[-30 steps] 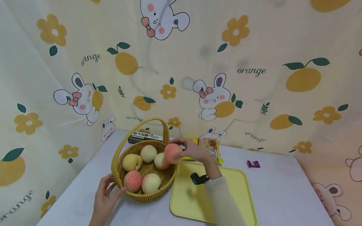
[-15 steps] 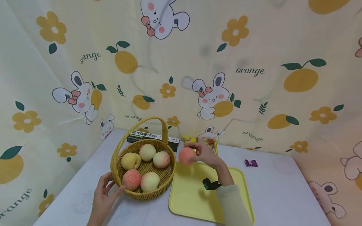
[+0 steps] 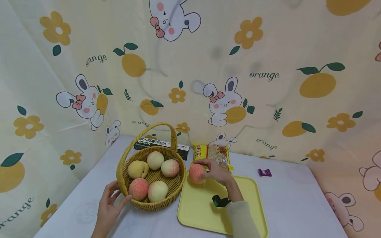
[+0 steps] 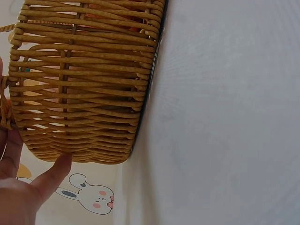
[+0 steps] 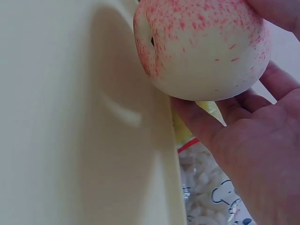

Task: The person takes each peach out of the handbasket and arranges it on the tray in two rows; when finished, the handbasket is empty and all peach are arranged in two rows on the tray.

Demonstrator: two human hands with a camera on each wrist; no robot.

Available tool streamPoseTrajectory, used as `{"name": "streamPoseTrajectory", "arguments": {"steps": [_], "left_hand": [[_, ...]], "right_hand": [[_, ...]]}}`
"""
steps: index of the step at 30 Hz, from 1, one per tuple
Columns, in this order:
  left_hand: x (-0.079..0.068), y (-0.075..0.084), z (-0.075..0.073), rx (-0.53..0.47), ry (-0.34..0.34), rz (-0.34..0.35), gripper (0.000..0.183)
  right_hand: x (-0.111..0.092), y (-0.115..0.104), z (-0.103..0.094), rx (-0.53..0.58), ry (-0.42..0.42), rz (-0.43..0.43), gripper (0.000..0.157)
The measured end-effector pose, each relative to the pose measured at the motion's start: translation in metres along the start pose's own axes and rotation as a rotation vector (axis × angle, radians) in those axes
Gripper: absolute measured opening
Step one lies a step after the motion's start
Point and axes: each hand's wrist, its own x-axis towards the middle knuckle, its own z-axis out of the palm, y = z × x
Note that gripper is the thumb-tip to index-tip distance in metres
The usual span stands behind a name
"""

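My right hand [image 3: 218, 173] grips a pink-and-white peach [image 3: 197, 173] at the far left corner of a yellow tray [image 3: 202, 211]. In the right wrist view, the peach [image 5: 201, 51] has red speckles and sits between thumb and fingers over the tray's rim; whether it touches the tray I cannot tell. My left hand [image 3: 110, 205] holds the side of a wicker basket [image 3: 157, 206] near the foot of its handle, the thumb [image 4: 56, 173] against the woven wall. Inside the basket lie several peaches, among them a yellow one [image 3: 135, 170] and a pink one [image 3: 138, 189].
Behind the basket lies a black and white pasta box [image 3: 183, 151]. A yellow-edged clear food packet [image 3: 218, 157] lies behind the tray. A small purple wrapped sweet [image 3: 264, 172] is on the white table [image 3: 291, 205] at right. A printed curtain [image 3: 190, 66] rises behind.
My right hand has carried the peach out of the basket's right side, rightward, then down to the tray's far left corner. My left hand stays at the basket.
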Motion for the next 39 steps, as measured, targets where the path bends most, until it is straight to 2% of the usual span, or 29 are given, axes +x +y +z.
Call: {"name": "streamPoseTrajectory", "arguments": {"steps": [9,17,26,35,39], "left_hand": [[0.000,0.002,0.000,-0.009,0.003,0.013,0.064],[0.000,0.001,0.000,-0.005,-0.004,0.007,0.064],[0.001,-0.002,-0.001,0.009,0.000,-0.027,0.064],[0.000,0.000,0.000,0.002,0.005,-0.018,0.063],[0.001,-0.002,-0.001,0.003,0.003,-0.036,0.064]], "right_hand": [[0.000,0.011,0.005,0.061,0.039,-0.027,0.064],[-0.002,0.014,0.007,0.070,0.024,-0.007,0.064],[-0.002,0.014,0.007,0.066,-0.035,-0.019,0.060],[0.002,0.016,0.008,0.089,-0.019,0.005,0.060],[0.001,0.013,0.008,0.095,-0.019,0.008,0.059]]}}
